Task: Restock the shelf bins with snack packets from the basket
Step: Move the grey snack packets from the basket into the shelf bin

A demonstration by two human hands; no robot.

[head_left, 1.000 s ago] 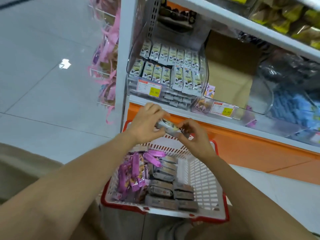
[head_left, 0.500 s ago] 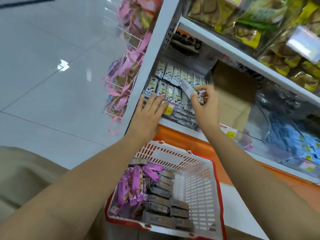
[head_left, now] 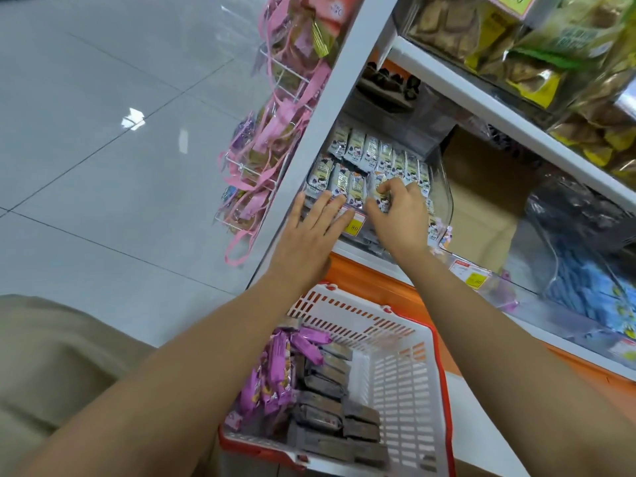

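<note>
Here, right hand (head_left: 399, 218) pinches a white packet (head_left: 378, 182) in the packet-filled clear bin (head_left: 444, 201).

Price tag (head_left: 355, 225) half hidden behind left hand (head_left: 309, 235).

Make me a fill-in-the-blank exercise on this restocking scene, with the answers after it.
The right hand pinches a snack packet in the clear bin, while the left hand rests flat on the bin's ____.
The white basket has a ____ rim.
____ hand is inside the basket.
The purple packets lie along the basket's ____ side.
Missing words: front; red; Neither; left.
</note>
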